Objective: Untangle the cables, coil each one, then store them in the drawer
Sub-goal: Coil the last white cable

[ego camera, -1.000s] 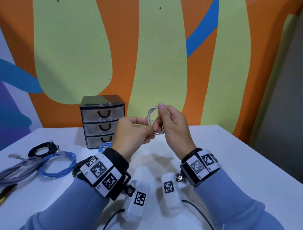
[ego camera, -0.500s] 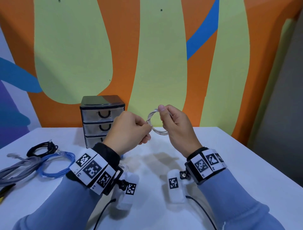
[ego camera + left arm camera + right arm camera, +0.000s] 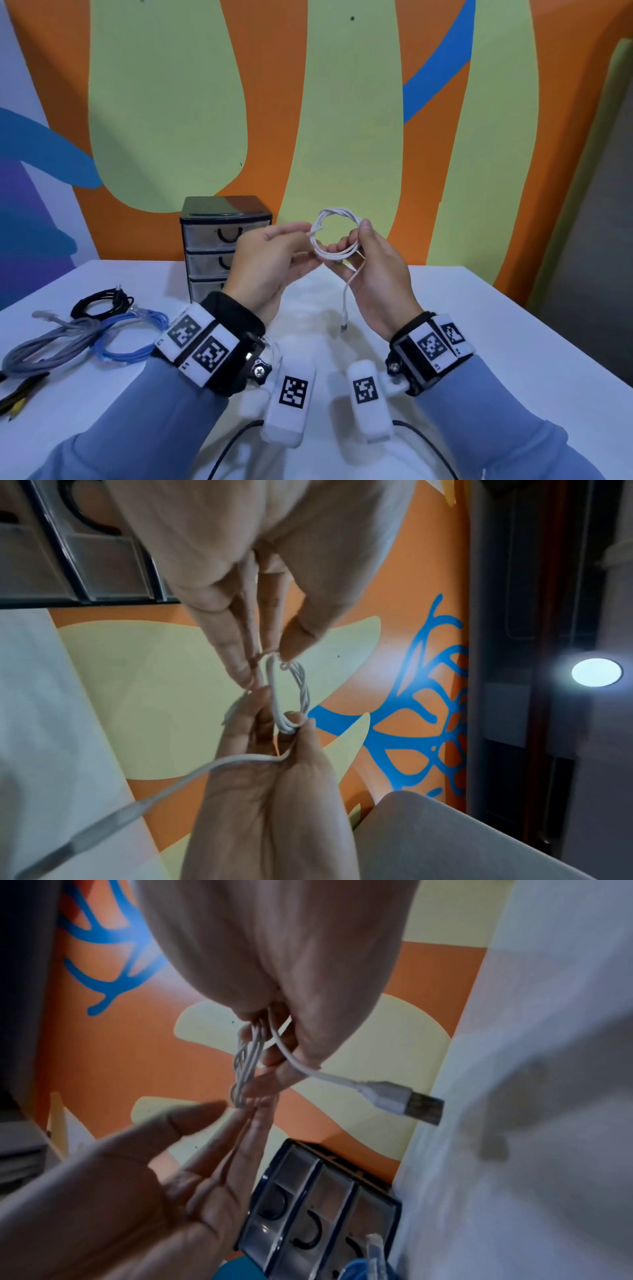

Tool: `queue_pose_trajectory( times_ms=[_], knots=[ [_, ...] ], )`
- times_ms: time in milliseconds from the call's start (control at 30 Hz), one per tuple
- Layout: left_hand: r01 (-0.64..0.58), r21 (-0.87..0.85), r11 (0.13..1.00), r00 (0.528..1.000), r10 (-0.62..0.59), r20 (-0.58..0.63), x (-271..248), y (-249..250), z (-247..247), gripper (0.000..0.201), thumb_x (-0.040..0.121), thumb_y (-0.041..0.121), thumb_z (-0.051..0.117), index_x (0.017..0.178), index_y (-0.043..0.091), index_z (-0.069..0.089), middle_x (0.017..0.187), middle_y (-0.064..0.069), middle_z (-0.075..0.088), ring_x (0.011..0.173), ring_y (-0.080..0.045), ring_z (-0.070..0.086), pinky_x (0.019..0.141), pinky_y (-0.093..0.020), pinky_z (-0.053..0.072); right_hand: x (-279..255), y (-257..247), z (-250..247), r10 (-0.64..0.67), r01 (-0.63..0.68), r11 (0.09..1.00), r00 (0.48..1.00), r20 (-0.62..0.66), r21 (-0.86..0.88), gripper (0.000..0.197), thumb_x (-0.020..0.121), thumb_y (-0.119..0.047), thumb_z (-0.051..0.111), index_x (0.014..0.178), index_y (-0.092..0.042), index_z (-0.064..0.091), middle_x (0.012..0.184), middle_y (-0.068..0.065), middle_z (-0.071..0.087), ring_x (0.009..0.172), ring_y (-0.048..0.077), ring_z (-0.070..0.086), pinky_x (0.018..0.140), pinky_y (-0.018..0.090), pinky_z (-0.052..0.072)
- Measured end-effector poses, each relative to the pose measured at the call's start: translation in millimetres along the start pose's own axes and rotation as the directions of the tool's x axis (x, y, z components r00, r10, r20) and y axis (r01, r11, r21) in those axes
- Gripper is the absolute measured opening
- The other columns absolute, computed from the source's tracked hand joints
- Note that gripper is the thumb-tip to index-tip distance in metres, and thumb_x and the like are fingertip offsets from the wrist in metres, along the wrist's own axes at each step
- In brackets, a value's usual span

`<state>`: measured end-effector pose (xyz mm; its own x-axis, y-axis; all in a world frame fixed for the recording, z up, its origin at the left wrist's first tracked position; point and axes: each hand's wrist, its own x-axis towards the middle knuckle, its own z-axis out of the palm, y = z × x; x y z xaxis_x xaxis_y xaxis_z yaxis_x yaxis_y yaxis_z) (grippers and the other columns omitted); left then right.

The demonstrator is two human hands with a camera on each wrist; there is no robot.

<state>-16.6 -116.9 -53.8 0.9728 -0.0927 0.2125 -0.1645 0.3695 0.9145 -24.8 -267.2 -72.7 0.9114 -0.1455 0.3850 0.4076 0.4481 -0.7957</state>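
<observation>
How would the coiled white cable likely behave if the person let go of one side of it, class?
The white cable is thin and probably floppy: its free plug end droops below the right hand. The loops would likely spring apart, since both hands pinch them together; the left hand holds one side. It looks light.

Half hidden behind the left hand (image 3: 265, 262): the drawer unit (image 3: 219, 240) (lower handles covered). Cut off at the head view's left edge: grey cable (image 3: 44, 346) and a black-yellow tool (image 3: 19, 394), identity unclear.
</observation>
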Motion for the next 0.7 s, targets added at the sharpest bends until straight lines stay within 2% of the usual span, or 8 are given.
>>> queue_pose_trajectory(
  times_ms=[100,167,300,400,500,567,633,700],
  knots=[
    [-0.039,-0.005,0.999,0.997,0.039,-0.059,-0.3,-3.1,0.8,0.034,0.089,-0.003,0.079,0.122,0.002,0.069,0.103,-0.019,0.081,0.098,-0.029,0.080,0.093,-0.035,0.064,-1.6,5.9,0.3,-0.029,0.031,0.997,0.999,0.024,-0.065,0.042,0.114,-0.028,0.042,0.083,-0.005,0.058,0.087,0.020,0.062,0.097,0.030,0.072,0.087,0.041,0.063],
    [-0.062,0.014,0.998,0.992,0.063,-0.111,0.8,-8.1,0.1,0.033,0.088,-0.002,0.081,0.119,0.005,0.072,0.100,-0.015,0.082,0.091,-0.024,0.079,0.088,-0.031,0.065,-1.6,9.3,-0.5,-0.013,0.012,0.991,1.000,-0.003,-0.136,0.037,0.113,-0.029,0.044,0.088,-0.006,0.060,0.095,0.019,0.059,0.103,0.028,0.069,0.083,0.041,0.063],
    [-0.040,-0.009,0.999,0.989,0.038,-0.144,4.7,-8.3,-2.0,0.030,0.090,0.007,0.083,0.119,0.013,0.076,0.094,-0.005,0.080,0.071,-0.010,0.067,0.076,-0.027,0.051,-1.0,10.1,-1.2,0.008,-0.030,0.943,0.998,-0.068,-0.332,0.033,0.113,-0.028,0.043,0.093,-0.013,0.065,0.100,0.007,0.060,0.090,0.019,0.056,0.068,0.035,0.061],
    [0.023,-0.146,0.989,0.998,-0.031,-0.054,3.1,-6.6,2.8,0.031,0.096,0.011,0.076,0.127,0.013,0.072,0.097,-0.002,0.080,0.075,-0.010,0.065,0.081,-0.027,0.048,0.1,8.2,-2.1,0.047,-0.069,0.945,0.996,-0.076,-0.318,0.032,0.113,-0.028,0.043,0.097,-0.013,0.065,0.099,0.006,0.060,0.077,0.013,0.056,0.062,0.033,0.059],
    [0.033,-0.152,0.988,0.999,-0.028,0.031,0.3,-3.5,6.1,0.027,0.100,0.009,0.068,0.126,0.016,0.069,0.089,0.000,0.075,0.082,-0.016,0.062,0.085,-0.035,0.044,2.4,4.5,-4.3,0.091,-0.110,0.965,0.992,-0.090,-0.239,0.031,0.113,-0.027,0.045,0.095,-0.012,0.065,0.093,0.005,0.059,0.078,0.016,0.057,0.065,0.032,0.059],
    [-0.045,0.025,0.999,0.999,0.045,0.004,-2.8,-0.8,8.1,0.030,0.096,0.002,0.064,0.122,0.017,0.067,0.078,0.000,0.070,0.070,-0.012,0.059,0.081,-0.031,0.046,3.2,-0.6,-5.2,0.129,-0.136,0.985,0.989,-0.073,-0.106,0.032,0.113,-0.025,0.045,0.089,-0.011,0.061,0.088,0.007,0.060,0.085,0.022,0.059,0.073,0.035,0.061],
    [-0.177,0.308,0.935,0.983,0.183,0.007,-6.2,-0.7,8.5,0.034,0.093,0.005,0.065,0.121,0.024,0.063,0.074,-0.002,0.068,0.061,-0.008,0.058,0.069,-0.025,0.047,2.9,-5.8,-3.1,0.163,-0.162,0.986,0.986,-0.034,0.026,0.033,0.113,-0.024,0.046,0.087,-0.010,0.059,0.083,0.008,0.060,0.085,0.025,0.060,0.080,0.038,0.062],
    [-0.265,0.453,0.851,0.959,0.280,0.035,-6.8,-3.5,7.9,0.042,0.089,0.014,0.071,0.125,0.032,0.060,0.089,-0.005,0.070,0.073,-0.010,0.064,0.072,-0.030,0.051,1.7,-7.4,0.2,0.175,-0.173,0.982,0.984,-0.024,0.078,0.031,0.113,-0.025,0.046,0.088,-0.011,0.058,0.079,0.007,0.059,0.078,0.021,0.059,0.085,0.040,0.061]
  ],
)
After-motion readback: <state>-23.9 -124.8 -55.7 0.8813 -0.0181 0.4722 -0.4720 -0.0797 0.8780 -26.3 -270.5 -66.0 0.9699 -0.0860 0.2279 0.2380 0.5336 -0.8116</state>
